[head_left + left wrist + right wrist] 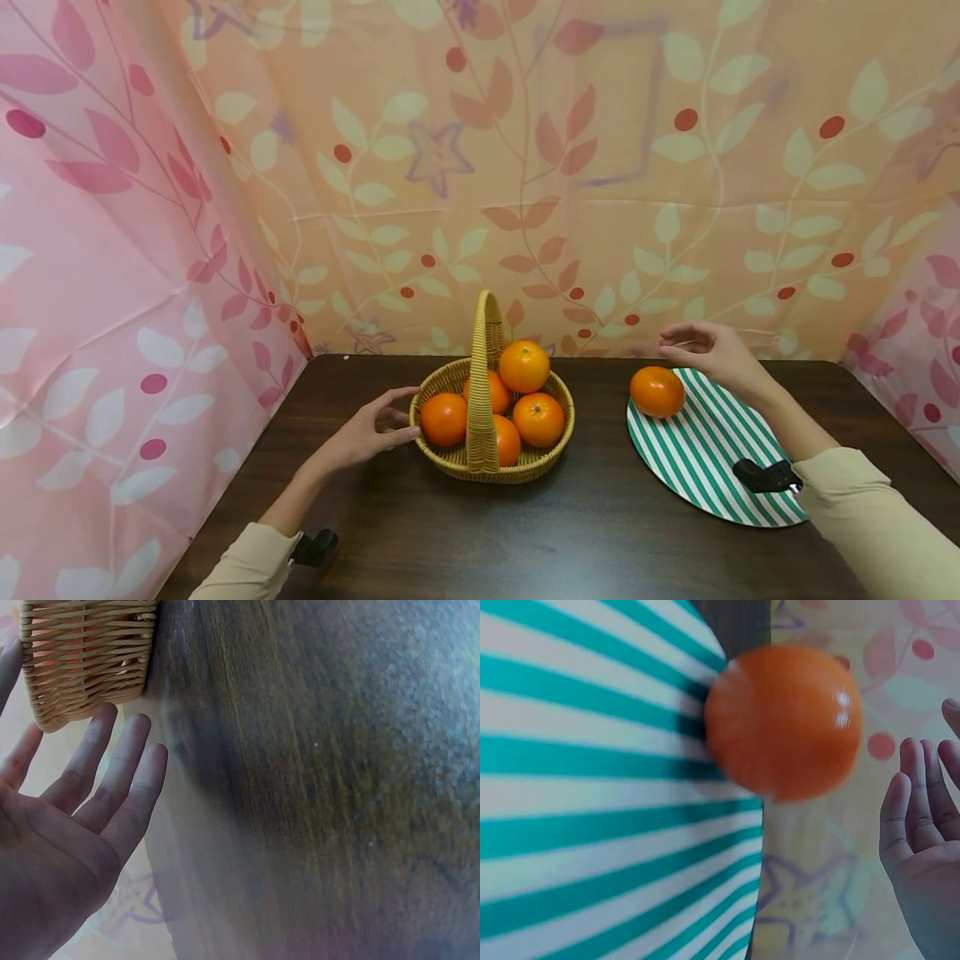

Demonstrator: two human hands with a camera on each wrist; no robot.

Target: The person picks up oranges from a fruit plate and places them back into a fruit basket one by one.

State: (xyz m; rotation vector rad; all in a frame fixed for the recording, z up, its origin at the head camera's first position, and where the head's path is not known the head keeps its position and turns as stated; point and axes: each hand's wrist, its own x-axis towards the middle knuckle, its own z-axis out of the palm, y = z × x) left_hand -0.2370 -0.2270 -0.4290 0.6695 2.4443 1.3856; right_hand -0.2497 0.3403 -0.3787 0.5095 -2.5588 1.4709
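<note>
A wicker basket (495,475) with a tall handle stands mid-table and holds several oranges (524,367). My left hand (371,429) is at its left side, thumb and fingertips at the rim. In the left wrist view the fingers of that hand (82,825) extend, slightly bent, beside the woven wall (90,660). One orange (657,392) sits on the far left edge of a round green-and-white striped mat (697,450). Above and behind it hovers my right hand (716,354), fingers loosely bent. The right wrist view shows a gap between this hand (930,862) and the orange (784,724).
The dark wooden table (555,533) carries the basket and the mat, with bare wood between them. Patterned cloth (525,167) hangs right behind the table's far edge and along both sides. Black wrist straps (765,477) stick out from both sleeves.
</note>
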